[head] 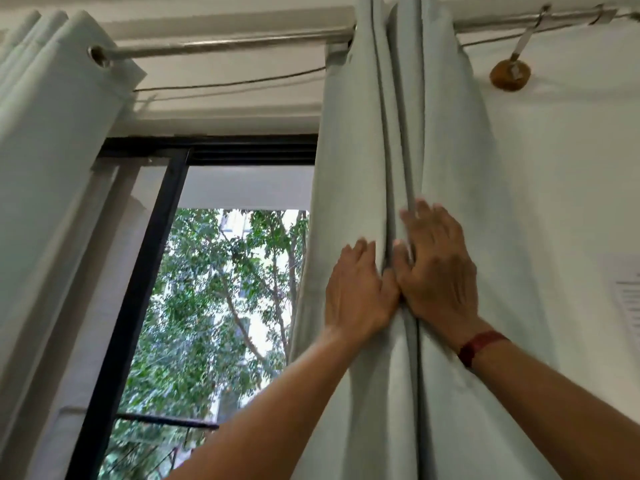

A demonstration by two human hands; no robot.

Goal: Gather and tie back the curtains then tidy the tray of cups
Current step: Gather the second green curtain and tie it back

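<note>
**Both grips flat on the bunched curtain beside the window**

Setting: white wall [571,168] up and to the right of the grips. A black window frame [138,289] with green trees [214,289] behind the glass is out to the left of the left grip. A metal rod [225,43] crosses high above both grips, with a thin cord [228,84] slung just under it.

Task thing: gathered curtain [346,168], pale grey-green, hanging from the rod directly under and above the grips. Its long axis runs top to bottom. The deep pleats run the same way and pinch together between the two grips.

Left grip [360,292]: fingers straight and together, pointing up, palm pressed on the curtain's left pleats. It is not closed round anything.

Right grip [436,271]: touches the left grip at the thumb side. Fingers are straight and spread, laid flat on the right pleats. Motion blur hides whether the thumb nips the centre fold. A dark red wristband [479,346] sits just below it.

Second curtain [52,133]: same cloth, well off to the left of the left grip. It is bunched along the rod, which passes through an eyelet [100,57].

Above and right of the right grip: a wooden knob [509,76] on the wall, with a metal strap [526,36] rising to the rod.

Writing: a paper sheet [628,299] on the wall far right of the right grip carries lines of print too small to read.
</note>
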